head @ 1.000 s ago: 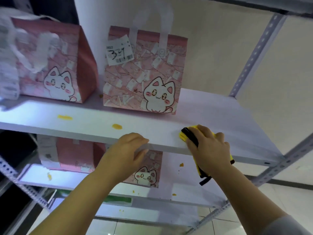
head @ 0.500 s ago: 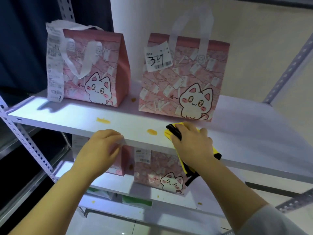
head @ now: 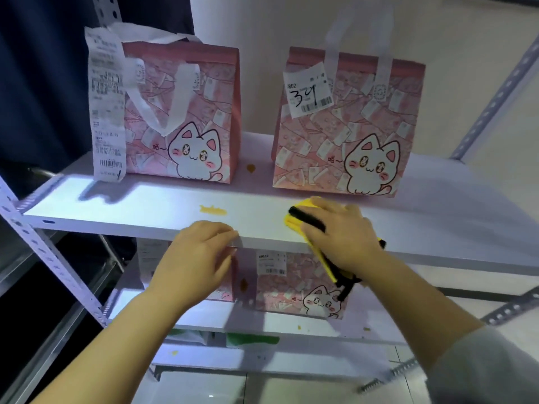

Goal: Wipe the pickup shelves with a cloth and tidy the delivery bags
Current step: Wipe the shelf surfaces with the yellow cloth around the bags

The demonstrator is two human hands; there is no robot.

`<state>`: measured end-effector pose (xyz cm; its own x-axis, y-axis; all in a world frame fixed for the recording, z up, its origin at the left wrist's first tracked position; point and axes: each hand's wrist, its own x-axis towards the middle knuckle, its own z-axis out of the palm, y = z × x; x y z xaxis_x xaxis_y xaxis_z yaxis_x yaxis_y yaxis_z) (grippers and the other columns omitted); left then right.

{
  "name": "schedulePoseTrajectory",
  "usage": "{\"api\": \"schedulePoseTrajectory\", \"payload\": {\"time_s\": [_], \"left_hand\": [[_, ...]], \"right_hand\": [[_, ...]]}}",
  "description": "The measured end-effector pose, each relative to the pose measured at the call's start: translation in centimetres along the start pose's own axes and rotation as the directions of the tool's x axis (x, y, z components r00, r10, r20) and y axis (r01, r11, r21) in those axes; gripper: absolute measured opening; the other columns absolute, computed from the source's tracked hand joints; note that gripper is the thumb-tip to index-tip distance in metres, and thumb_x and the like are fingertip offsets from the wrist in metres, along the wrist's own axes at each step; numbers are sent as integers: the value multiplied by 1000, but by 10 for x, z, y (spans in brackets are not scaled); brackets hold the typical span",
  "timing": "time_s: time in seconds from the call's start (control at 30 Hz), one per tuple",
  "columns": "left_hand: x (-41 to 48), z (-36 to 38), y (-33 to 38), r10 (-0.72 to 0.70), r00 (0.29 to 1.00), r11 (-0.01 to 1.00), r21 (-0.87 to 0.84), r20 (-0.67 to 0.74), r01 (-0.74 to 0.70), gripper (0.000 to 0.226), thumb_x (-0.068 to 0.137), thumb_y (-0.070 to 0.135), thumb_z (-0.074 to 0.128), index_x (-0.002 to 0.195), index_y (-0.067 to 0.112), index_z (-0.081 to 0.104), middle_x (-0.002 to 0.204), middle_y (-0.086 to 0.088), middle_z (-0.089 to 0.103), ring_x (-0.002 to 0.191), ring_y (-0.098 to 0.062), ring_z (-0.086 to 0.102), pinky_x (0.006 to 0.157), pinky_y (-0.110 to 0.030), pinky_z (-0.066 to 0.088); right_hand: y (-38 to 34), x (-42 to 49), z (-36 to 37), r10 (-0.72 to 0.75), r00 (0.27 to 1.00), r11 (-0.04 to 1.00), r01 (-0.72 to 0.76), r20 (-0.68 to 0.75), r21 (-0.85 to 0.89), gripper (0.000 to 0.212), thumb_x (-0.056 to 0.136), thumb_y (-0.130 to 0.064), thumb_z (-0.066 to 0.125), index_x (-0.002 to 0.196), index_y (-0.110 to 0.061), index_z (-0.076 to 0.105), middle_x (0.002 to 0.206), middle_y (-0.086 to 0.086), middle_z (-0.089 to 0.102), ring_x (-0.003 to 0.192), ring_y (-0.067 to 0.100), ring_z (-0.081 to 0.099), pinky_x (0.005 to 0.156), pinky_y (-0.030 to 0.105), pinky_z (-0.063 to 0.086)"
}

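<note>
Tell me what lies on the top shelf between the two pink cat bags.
Head view: a small orange-brown spot on the top shelf, in the gap between the receipt-hung bag and the bag tagged 34; nothing else lies there.

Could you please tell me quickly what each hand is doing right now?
Left hand: closed, grip on the front edge of the upper shelf.
Right hand: closed over the yellow cloth, pressing it onto that shelf.
</note>
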<state>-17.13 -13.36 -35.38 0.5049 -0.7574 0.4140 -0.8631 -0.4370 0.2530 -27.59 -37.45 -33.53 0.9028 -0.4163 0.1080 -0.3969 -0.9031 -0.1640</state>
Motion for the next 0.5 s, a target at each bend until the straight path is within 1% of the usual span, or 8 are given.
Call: {"api": "schedulePoseTrajectory", "payload": {"time_s": [0.07,0.13,0.17,0.23,0.3,0.33,0.43,0.5], "left_hand": [[-2,-3,-9,1,1000,1000,7,-4,-1,29,74,8,73,103,8,70,103,-6,70,92,-32,63,83,-46,50],[-2,-4,-13,24,1000,1000,8,-5,-24,29,74,8,73,103,9,70,103,-5,70,89,-32,63,83,-43,49],[-2,-3,-13,32,999,999,5,-4,-32,28,74,8,72,103,9,70,103,-5,70,87,-32,63,82,-42,49],[-1,-5,-13,45,999,999,1,-3,-45,26,75,8,69,101,11,70,103,-3,70,85,-31,63,82,-41,49],[2,-8,-14,42,999,999,-9,3,-42,23,77,8,66,98,13,71,103,-1,70,85,-30,62,81,-39,49],[3,-9,-14,30,1000,999,-23,8,-30,22,78,9,65,98,15,71,102,1,70,86,-29,62,80,-38,48],[9,-12,-16,-2,1000,997,-75,3,3,20,83,13,60,99,18,69,101,3,69,93,-25,60,80,-35,47],[17,-13,-15,-19,1000,994,-107,-9,18,20,87,19,57,104,18,68,105,4,67,100,-22,59,82,-34,48]], "right_hand": [[3,0,-1,144,990,990,-144,-5,-9,46,89,-64,30,134,-54,33,152,-18,25,123,33,33,94,48,35],[-12,3,3,194,981,977,-196,-23,-84,47,89,-64,31,135,-53,33,153,-15,23,124,36,31,93,49,32],[-24,4,6,169,985,978,-172,-31,-119,47,90,-64,30,135,-53,31,154,-14,22,125,38,30,93,49,31],[-49,3,16,36,999,987,-41,-33,-152,46,90,-64,30,136,-54,27,155,-13,20,124,38,29,92,49,30],[-60,-2,20,-93,995,985,89,-19,-148,48,91,-64,31,137,-53,25,155,-14,20,121,36,30,91,48,30],[-59,-4,17,-134,991,982,131,-13,-137,49,91,-63,32,138,-52,25,155,-15,21,118,35,31,91,47,32],[-39,-12,3,-184,983,980,183,3,-78,46,92,-57,39,137,-53,30,151,-21,26,109,30,38,89,40,39],[-22,-18,-5,-130,991,991,131,12,-36,45,92,-52,42,136,-51,33,147,-21,30,108,27,40,89,40,42]]}}
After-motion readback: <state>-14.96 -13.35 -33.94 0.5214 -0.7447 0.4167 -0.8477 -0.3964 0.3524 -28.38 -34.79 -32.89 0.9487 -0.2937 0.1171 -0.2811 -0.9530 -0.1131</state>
